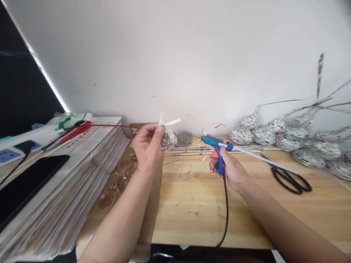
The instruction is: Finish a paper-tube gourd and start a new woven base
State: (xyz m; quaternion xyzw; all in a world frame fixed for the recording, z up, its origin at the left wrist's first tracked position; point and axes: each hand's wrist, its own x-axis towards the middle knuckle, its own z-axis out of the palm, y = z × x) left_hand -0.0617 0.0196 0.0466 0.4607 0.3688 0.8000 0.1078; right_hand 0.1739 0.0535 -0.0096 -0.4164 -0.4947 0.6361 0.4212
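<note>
Wooden table (192,201): woven paper forms (241,135) grouped at its far right. Above the tabletop, blue glue gun (217,141) gripped by right hand (229,166); left of it, thin white strip (173,122) pinched by left hand (149,146).

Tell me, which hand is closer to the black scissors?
The right hand: it holds the glue gun left of the scissors. The left hand is farther left, pinching thin white material.
</note>
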